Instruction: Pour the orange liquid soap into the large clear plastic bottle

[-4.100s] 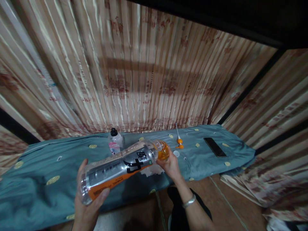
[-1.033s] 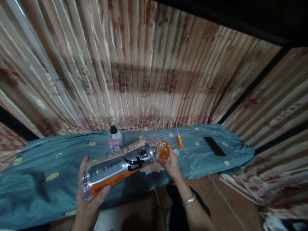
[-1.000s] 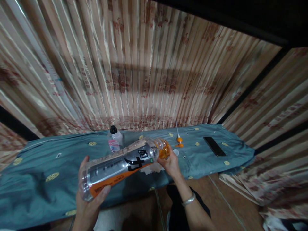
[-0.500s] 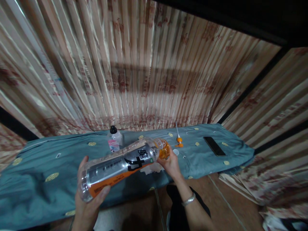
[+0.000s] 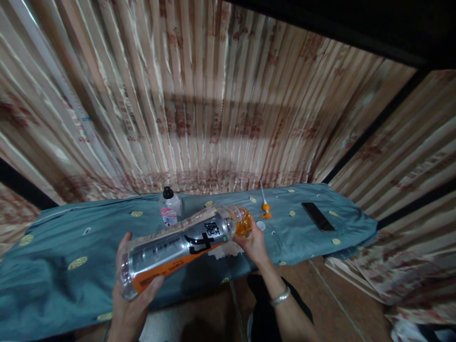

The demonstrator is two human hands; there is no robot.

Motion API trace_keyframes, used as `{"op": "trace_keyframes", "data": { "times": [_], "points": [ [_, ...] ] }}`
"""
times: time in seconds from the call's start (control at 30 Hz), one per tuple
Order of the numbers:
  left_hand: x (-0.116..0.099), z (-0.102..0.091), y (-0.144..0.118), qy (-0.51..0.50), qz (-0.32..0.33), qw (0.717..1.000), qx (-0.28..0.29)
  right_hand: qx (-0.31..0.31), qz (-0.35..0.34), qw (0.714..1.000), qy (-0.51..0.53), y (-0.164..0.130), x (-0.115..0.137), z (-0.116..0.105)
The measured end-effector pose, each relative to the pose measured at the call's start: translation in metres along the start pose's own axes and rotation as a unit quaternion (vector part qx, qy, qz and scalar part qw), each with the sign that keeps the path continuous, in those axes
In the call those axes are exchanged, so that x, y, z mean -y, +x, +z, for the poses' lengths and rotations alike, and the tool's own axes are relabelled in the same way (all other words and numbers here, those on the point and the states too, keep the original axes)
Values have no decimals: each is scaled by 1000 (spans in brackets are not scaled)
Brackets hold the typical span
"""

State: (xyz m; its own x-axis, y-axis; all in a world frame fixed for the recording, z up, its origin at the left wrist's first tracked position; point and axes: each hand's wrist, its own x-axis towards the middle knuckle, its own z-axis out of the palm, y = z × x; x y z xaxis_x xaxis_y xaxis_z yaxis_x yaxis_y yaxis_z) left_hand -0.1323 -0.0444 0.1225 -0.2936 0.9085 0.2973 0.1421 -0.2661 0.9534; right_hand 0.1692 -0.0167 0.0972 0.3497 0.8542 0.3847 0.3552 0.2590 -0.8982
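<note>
My left hand [image 5: 133, 294] is wrapped round the base of a clear plastic drink bottle [image 5: 178, 247] with a silver and orange label and black characters. The bottle is tilted over the bed, its neck pointing right and slightly up. At that neck my right hand [image 5: 252, 242] is closed round a small clear bottle with amber liquid [image 5: 242, 221]. The two bottles meet mouth to mouth or overlap; the exact joint is hard to see. Beneath them lies a crumpled white sheet [image 5: 225, 250], partly hidden. Just beyond my right hand are an orange pump head [image 5: 265, 208] and a white round disc [image 5: 261, 225].
A clear bottle with a black cap and pink label [image 5: 171, 209] stands at the back. A black phone [image 5: 318, 216] lies right on the teal patterned cloth [image 5: 89, 237]. Pleated curtains [image 5: 213, 95] hang behind; dark bed-frame bars [image 5: 377, 123] cross at the right.
Almost nothing differs. Both hands keep the same hold on the two bottles, with only a very slight shift of the view.
</note>
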Motion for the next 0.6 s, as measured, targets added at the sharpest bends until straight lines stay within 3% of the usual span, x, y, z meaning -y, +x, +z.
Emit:
{"op": "trace_keyframes", "data": {
  "times": [0.23,0.47,0.6],
  "points": [
    [-21,12,-9,-9,-17,1000,-18,-4,1,1000,2,0,-8,1],
    [5,-3,1,-4,-21,1000,11,5,11,1000,18,-1,-7,-1],
    [7,-3,1,1,-6,1000,13,-3,12,1000,7,0,-6,-2]
  ]
}}
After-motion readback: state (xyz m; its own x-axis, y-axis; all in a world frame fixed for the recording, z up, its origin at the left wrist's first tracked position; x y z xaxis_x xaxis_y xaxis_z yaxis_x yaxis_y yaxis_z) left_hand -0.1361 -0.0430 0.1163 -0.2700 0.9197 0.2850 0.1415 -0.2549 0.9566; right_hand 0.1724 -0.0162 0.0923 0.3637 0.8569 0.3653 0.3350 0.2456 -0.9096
